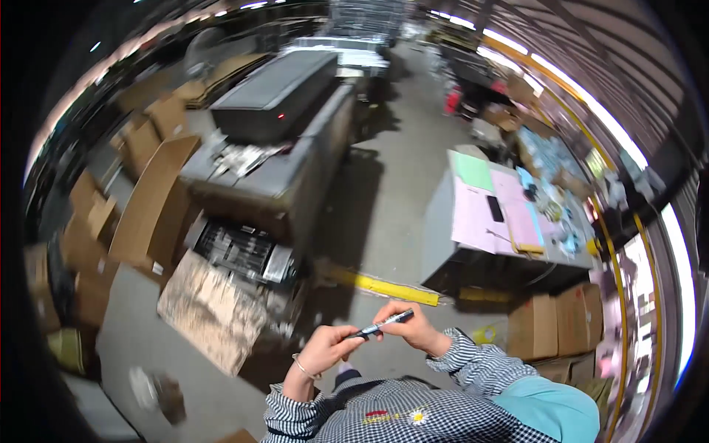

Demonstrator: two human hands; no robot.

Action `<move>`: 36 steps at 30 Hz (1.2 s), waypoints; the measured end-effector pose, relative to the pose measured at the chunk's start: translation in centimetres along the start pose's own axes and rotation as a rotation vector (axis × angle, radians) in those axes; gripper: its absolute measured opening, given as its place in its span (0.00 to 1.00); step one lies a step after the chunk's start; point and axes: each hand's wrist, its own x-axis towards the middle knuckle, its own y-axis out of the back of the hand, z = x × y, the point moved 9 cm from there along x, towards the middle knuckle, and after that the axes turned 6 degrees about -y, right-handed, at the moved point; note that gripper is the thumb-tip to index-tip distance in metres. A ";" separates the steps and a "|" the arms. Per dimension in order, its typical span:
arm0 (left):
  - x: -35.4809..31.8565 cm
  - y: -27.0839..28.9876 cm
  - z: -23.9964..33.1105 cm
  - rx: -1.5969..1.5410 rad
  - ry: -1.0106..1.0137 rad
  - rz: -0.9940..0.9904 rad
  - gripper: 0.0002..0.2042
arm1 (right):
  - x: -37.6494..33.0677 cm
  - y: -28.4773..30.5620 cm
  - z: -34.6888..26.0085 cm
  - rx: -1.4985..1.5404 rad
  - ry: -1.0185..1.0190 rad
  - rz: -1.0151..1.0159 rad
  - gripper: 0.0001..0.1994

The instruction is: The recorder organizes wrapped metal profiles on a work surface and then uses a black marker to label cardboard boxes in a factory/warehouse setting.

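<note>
Between my two hands, in front of my body, is a slim dark pen with a light middle section (367, 331). My left hand (325, 349) pinches its left end between thumb and fingers. Higher and to the right, my right hand (415, 327) grips the pen near its dark right end. The pen slants up toward the right. I wear checked sleeves, and a bracelet circles my left wrist. Some fingertips are hidden behind the pen and the hands.
To the right stands a grey desk (441, 221) bearing pink and green sheets, a black phone (495, 209) and clutter. Cardboard boxes (555, 325) sit below it. At left, a long dark case (273, 96) rests on a bench (244, 181). A yellow floor strip (397, 290) lies ahead.
</note>
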 end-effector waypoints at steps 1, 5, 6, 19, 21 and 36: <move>3.5 -0.7 2.1 0.142 -0.012 -0.054 0.08 | 0.1 2.3 -1.2 0.067 0.016 0.003 0.02; 16.7 -3.7 8.4 0.719 -0.530 -0.101 0.11 | 2.1 12.7 2.0 0.473 0.090 0.301 0.08; 19.9 -4.3 8.9 0.756 -0.607 -0.179 0.10 | 2.7 14.8 3.0 0.631 0.082 0.322 0.11; 61.4 6.1 10.5 -0.666 -0.098 0.102 0.13 | 30.9 39.6 -9.5 -0.890 0.051 0.605 0.11; 67.6 6.7 12.0 -1.029 -0.031 0.153 0.28 | 35.9 41.9 -11.7 -0.970 0.090 0.553 0.11; 120.5 13.6 9.0 -0.413 0.078 -0.178 0.25 | 36.1 88.7 6.0 -0.147 -0.567 2.042 0.14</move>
